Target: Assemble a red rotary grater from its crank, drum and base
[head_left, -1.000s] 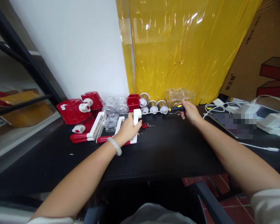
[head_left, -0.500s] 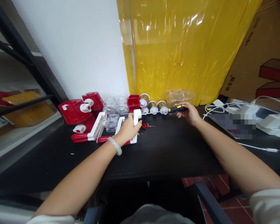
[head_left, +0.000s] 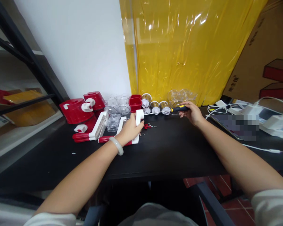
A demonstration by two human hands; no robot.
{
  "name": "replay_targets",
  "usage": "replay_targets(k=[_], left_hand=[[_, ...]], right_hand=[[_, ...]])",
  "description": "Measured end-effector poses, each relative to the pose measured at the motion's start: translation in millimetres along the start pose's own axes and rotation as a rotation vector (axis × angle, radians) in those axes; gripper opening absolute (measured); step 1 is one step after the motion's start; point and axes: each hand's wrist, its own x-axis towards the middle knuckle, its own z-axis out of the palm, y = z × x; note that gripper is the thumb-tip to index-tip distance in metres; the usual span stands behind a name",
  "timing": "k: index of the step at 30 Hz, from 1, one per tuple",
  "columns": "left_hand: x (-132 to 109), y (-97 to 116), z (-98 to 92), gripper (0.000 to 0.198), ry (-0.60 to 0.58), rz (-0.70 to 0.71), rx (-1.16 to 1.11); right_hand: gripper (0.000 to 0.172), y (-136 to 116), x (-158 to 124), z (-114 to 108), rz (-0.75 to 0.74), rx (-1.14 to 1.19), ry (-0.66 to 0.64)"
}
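My left hand (head_left: 129,127) is closed around a white crank handle (head_left: 138,121) with a red grip, held upright at its white end. In my right hand (head_left: 191,113) is a screwdriver (head_left: 179,108) with a black and yellow handle. Its long shaft runs level to the left and its tip meets the white end of the crank handle; the exact contact is too small to make out. Just right of my left hand, a small red part (head_left: 147,126) and tiny screws lie on the black table (head_left: 169,153). More red-gripped white handles (head_left: 97,127) lie to the left.
Red housings (head_left: 74,111) with white knobs stand at the back left. Clear plastic cups (head_left: 113,122), red containers (head_left: 135,103) and grater drums (head_left: 155,107) line the back. At right lie a tablet (head_left: 226,125), white cables and chargers (head_left: 277,121). A black shelf frame (head_left: 37,72) rises at left.
Both hands keep their hold on the crank handle and the screwdriver. The right fingers have shifted slightly on the screwdriver's handle; the view has moved a little.
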Motion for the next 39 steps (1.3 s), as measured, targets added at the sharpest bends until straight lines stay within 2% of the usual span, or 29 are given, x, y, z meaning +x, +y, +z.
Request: replay_targets(k=[6,13,17,22,25,29,33,36,39], left_hand=[[-1.2,3.6,-0.9,0.031,-0.010,0.012,0.007],[1.7,0.1,-0.8,0.030,0.009,0.000,-0.039],[2.8,-2.1,-0.2,0.030,0.021,-0.008,-0.062],[0.3,1.1,-0.7,0.030,0.002,0.002,-0.033],[-1.1,3.3,-1.0,0.032,-0.003,0.006,-0.025],[-1.3,3.6,-0.7,0.032,-0.009,0.007,-0.012],[-0.6,2.1,0.0,0.032,-0.016,0.003,-0.012],[0.0,1.3,0.3,0.033,-0.006,0.008,-0.012],[0.4,0.9,0.5,0.034,0.003,0.003,-0.029]], right_hand=[[0.023,0.3,-0.2,1.4,-0.051,0.004,0.021],[0.039,-3.8,-3.4,2.3,-0.042,0.012,-0.043],[0.046,0.7,-1.2,1.4,-0.052,-0.066,-0.021],[0.037,4.2,4.8,-0.5,-0.015,-0.046,0.041],[0.028,1.3,4.2,-1.2,0.013,0.048,0.013],[0.026,-3.1,0.3,-1.0,0.045,0.079,-0.027],[0.023,-4.0,-0.5,0.6,0.052,0.072,-0.014],[0.027,-2.6,0.2,1.4,0.011,0.033,0.015],[0.037,-0.8,0.6,1.3,-0.030,-0.018,0.013]])
